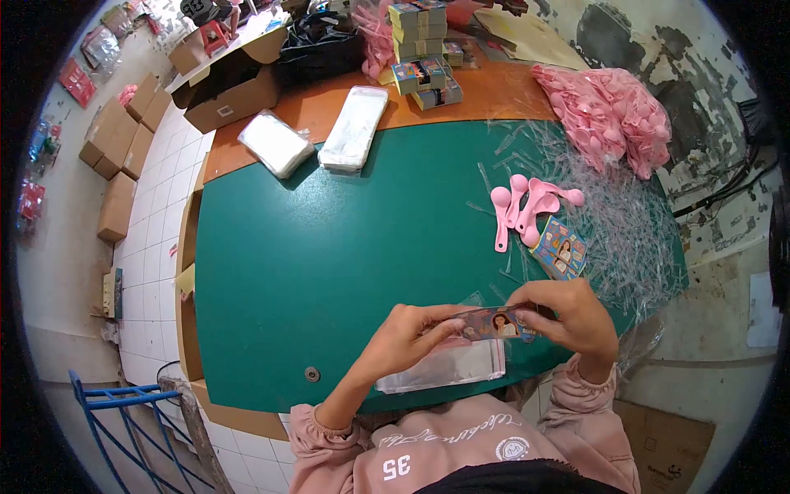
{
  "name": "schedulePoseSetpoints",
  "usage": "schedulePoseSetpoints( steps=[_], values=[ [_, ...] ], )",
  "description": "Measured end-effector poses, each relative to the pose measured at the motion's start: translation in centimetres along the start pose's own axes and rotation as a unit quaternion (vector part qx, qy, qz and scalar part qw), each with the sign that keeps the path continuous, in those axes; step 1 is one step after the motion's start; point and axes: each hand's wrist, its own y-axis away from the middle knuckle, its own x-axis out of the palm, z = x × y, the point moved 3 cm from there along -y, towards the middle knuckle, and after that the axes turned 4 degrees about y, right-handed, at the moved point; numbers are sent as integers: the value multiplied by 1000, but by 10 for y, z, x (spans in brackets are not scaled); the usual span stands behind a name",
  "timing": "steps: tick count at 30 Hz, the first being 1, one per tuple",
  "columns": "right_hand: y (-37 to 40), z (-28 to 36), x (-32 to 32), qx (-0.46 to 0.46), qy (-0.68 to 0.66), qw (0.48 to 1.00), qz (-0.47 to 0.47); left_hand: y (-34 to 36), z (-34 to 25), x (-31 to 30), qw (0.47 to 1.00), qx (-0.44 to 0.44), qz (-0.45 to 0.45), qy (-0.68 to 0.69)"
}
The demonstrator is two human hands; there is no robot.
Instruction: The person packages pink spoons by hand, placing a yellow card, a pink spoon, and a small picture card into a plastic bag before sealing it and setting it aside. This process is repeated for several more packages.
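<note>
Both hands grip a small printed card [503, 324] with a picture of a person on it, above the front edge of the green table. My left hand [411, 336] pinches its left end between thumb and fingers. At the other end, my right hand [568, 311] holds it the same way. Under the card lies a clear plastic bag [444, 367], partly hidden by my left hand. Beyond my right hand sits a stack of similar printed cards [563, 249]. Several pink measuring spoons [527, 206] lie together just past that stack.
Clear plastic strips [613, 222] cover the table's right side. A bag of pink spoons [609, 115] stands behind them. Packs of clear bags [354, 130] and bundled card stacks [421, 49] are at the back. An open cardboard box [230, 99] stands back left; a blue metal frame [123, 403] is front left.
</note>
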Motion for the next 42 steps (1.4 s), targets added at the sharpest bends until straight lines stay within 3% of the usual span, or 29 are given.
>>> schedulePoseSetpoints(
  steps=[2,6,9,13,14,16,18,19,21,23,24,27,31,33,37,39,40,42],
  values=[
    [1,-2,0,-19,5,1000,-4,0,0,0,998,10,0,65],
    [-1,-2,10,-67,15,998,10,-1,-5,-1,998,43,7,42],
    [-4,-2,19,-23,-21,999,29,0,-9,1,998,-4,64,-15],
    [-15,-3,37,-22,-19,998,61,1,-11,9,996,38,13,-76],
    [-17,-2,39,-33,42,998,29,1,-11,10,989,69,0,-127],
    [-21,-6,45,-45,101,994,-1,1,-10,11,984,37,-16,-172],
    [-23,-6,46,-178,77,971,-139,2,-8,9,976,5,-32,-217],
    [-23,-9,49,-178,77,971,-138,3,-7,8,971,-8,-41,-236],
    [-20,-23,57,-67,-122,990,-23,7,-2,0,965,-20,-47,-256],
    [-17,-33,49,-22,-150,988,-31,15,7,-14,994,-15,26,-102],
    [-15,-39,46,21,-177,983,-39,19,12,-22,994,-16,27,-103],
    [-12,-53,46,70,-282,954,-67,27,14,-38,997,-6,23,78],
    [-17,-34,45,27,-361,932,-39,31,20,-42,994,-29,2,110],
    [-12,-39,45,102,-299,949,22,32,17,-42,986,-55,4,157],
    [-10,-52,55,101,-241,965,-13,31,18,-29,991,-52,12,120],
    [-13,-42,53,39,-165,976,-137,32,25,-17,983,-24,-179,-23],
    [-16,-35,57,40,-165,976,-136,33,29,-5,983,-26,-179,-22],
    [-19,-17,57,24,-79,968,-238,39,36,12,954,-12,-234,185]
  ],
)
